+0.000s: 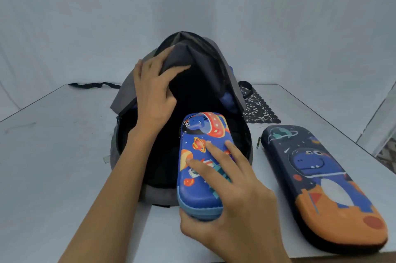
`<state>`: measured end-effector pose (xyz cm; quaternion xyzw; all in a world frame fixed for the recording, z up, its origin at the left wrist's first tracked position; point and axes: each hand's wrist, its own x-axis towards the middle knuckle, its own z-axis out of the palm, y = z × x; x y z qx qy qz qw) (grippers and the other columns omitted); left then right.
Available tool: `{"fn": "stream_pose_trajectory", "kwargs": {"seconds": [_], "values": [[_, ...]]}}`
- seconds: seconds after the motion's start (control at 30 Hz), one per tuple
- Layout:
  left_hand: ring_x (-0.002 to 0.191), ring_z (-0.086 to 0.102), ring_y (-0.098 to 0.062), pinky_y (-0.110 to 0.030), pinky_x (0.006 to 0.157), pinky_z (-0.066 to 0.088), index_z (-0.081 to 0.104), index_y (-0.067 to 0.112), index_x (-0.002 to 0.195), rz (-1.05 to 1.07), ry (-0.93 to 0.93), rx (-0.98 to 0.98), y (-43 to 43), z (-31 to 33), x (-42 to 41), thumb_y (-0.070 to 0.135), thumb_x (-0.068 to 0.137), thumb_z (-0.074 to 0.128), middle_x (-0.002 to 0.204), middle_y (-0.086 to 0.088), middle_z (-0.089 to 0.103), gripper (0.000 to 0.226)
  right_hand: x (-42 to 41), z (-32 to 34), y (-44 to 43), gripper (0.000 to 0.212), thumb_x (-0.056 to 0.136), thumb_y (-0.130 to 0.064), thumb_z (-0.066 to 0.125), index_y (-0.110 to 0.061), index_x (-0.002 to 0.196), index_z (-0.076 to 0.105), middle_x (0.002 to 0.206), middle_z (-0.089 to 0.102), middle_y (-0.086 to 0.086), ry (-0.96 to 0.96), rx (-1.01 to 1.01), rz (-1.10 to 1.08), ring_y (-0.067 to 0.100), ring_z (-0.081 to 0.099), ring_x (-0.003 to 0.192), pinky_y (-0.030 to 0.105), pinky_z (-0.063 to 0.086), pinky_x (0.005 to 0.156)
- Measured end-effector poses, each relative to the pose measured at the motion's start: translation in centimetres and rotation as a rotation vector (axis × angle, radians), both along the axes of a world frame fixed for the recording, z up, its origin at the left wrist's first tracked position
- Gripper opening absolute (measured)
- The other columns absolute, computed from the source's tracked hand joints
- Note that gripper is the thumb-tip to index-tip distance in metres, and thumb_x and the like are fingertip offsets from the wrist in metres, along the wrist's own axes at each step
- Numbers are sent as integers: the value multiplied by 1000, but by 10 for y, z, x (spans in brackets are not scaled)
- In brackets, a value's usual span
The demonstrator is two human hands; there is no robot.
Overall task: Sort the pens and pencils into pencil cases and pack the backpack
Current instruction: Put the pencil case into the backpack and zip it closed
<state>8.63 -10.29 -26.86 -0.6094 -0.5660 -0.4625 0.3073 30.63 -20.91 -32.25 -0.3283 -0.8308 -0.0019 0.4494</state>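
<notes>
Grey backpack (125, 96) lying unzipped on the table (64, 155), mouth gaping toward me, bright blue pencil case (192, 194) (rocket and planet cartoons, zipped) tilted over its near rim, navy-and-orange dinosaur case (321, 187) flat just beside it.

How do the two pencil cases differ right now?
The blue pencil case is gripped by the right hand over the open backpack; the navy pencil case lies untouched on the table. The blue one's shell is bright blue; the navy one's end is orange. Both are closed.
</notes>
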Motion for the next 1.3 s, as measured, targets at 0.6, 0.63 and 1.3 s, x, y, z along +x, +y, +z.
{"fn": "stream_pose_trajectory", "kwargs": {"seconds": [0.6, 0.63, 1.3], "values": [[134, 42, -6, -55, 118, -1, 68, 31, 117, -132, -47, -147, -6, -8, -5, -16, 60, 42, 144, 3, 50, 77, -33, 10, 73, 76, 64, -50, 81, -21, 131, 58, 139, 54, 5, -509, -16, -159, 27, 45, 134, 66, 28, 106], [134, 42, -6, -55, 118, -1, 68, 31, 117, -134, -48, -145, -6, -8, -6, -16, 60, 42, 144, 2, 50, 78, -34, 7, 68, 75, 65, -41, 84, -16, 131, 59, 137, 56, 8, -503, 22, -179, 27, 48, 131, 66, 30, 105], [133, 43, -5, -52, 119, 3, 67, 26, 118, -156, 3, -84, -7, -23, -9, -14, 60, 48, 148, 2, 45, 73, -80, 20, 167, 68, 86, -1, 51, -28, 147, 37, 152, 33, 5, -589, -110, -95, 28, 34, 137, 39, 39, 104]]}}
